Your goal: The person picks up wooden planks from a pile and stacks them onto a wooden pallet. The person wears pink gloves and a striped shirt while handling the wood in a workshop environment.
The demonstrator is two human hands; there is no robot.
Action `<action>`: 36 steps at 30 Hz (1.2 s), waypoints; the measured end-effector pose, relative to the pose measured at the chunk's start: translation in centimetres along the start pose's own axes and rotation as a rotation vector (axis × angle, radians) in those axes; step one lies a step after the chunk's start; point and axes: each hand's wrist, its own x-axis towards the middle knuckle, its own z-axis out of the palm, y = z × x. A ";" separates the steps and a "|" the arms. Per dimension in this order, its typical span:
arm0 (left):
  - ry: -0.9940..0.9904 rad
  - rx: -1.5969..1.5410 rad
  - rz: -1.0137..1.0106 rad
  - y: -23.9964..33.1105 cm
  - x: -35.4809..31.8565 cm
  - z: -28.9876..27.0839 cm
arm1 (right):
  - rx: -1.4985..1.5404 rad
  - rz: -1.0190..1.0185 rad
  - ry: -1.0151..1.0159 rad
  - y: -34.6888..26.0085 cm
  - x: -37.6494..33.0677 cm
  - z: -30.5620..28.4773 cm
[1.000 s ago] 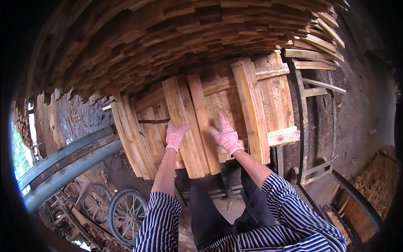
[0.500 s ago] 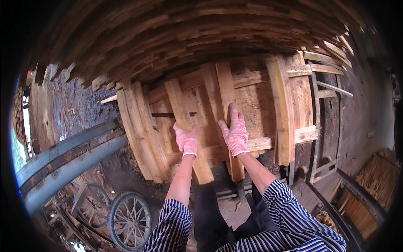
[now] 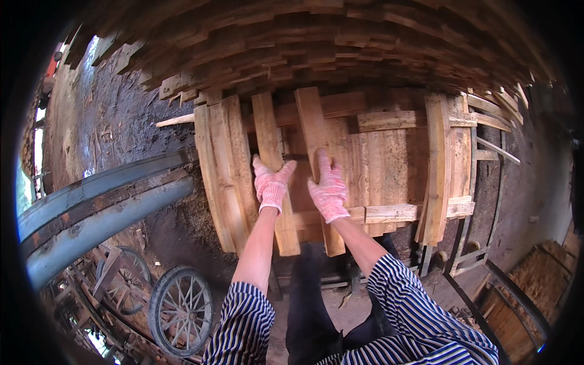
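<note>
The left hand [image 3: 271, 184] lies flat on a narrow wooden plank [image 3: 275, 170], and the right hand [image 3: 329, 189] lies flat on the plank beside it [image 3: 316, 152]. Both wear pink-and-white knitted gloves, with fingers spread and pressed against the wood, so neither grip is closed around anything; the palms push rather than clutch. The two planks stand side by side on a wooden pallet frame [image 3: 389, 213], running from its near edge up toward its far edge, where they meet the big stack of cut boards [image 3: 316, 48] that arches across the top of the view.

Compared with a second ago, the hands sit lower on the planks, nearer the frame's near edge, and the two planks now show a clear gap between them where before they lay tight together. In my judgement the planks are being slid and spaced out over the frame, and are not yet settled.

A sheaf of similar planks [image 3: 222, 164] leans at the frame's left edge. Left of it run two grey pipes [image 3: 103, 207], and a spoked wheel [image 3: 180, 310] stands below them.
</note>
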 end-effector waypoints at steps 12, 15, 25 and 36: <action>-0.005 -0.191 -0.023 -17.8 11.6 -11.7 | 0.035 -0.025 -0.046 -6.6 -0.6 7.7; -0.154 -0.224 0.015 -13.0 11.1 -8.0 | -0.071 -0.160 0.266 -2.6 1.3 9.2; 0.117 0.065 0.585 -4.9 16.2 -9.0 | 0.531 0.022 0.023 -4.5 0.5 10.7; 0.590 0.468 1.018 4.1 21.3 -4.2 | 0.846 0.242 -0.202 -2.1 1.6 11.4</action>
